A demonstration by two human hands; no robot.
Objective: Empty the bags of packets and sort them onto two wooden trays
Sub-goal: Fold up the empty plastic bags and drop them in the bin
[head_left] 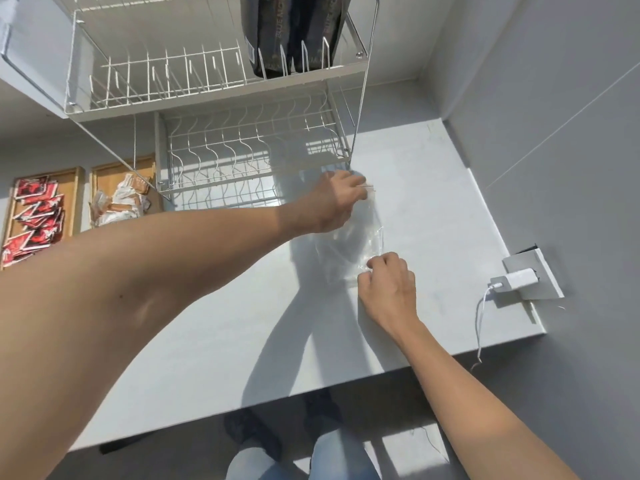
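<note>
Both hands are pinching an empty clear plastic bag flat: left hand gripping its far end, right hand its near corner; sorting looks finished on the 2 wooden trays, so setting it aside likely comes next.

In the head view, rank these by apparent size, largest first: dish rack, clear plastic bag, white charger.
1. dish rack
2. clear plastic bag, held by both hands
3. white charger

The rack stands higher, nearer the camera.

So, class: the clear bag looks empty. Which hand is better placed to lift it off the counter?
Probably the right hand: it pinches the clear bag at its near edge, while the left hand lies over its far end.
</note>
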